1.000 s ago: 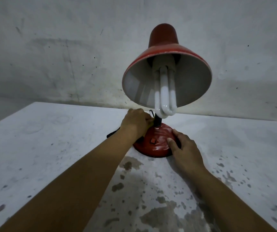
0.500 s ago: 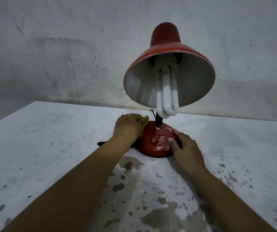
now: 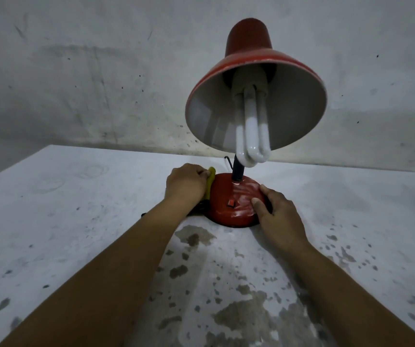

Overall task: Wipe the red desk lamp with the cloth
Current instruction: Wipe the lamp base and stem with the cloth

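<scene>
A red desk lamp [image 3: 236, 199] stands on a stained white bench [image 3: 81, 221], its round base between a person's two hands. The left hand [image 3: 186, 182] grips a yellow cloth [image 3: 210, 182] and presses it against the base's left side. The right hand [image 3: 277, 209] holds the base's right edge, thumb on top. Above both hands, the tilted shade [image 3: 256, 96] shows a white bulb [image 3: 252, 131]. A black cord [image 3: 196, 209] runs beneath the left wrist.
</scene>
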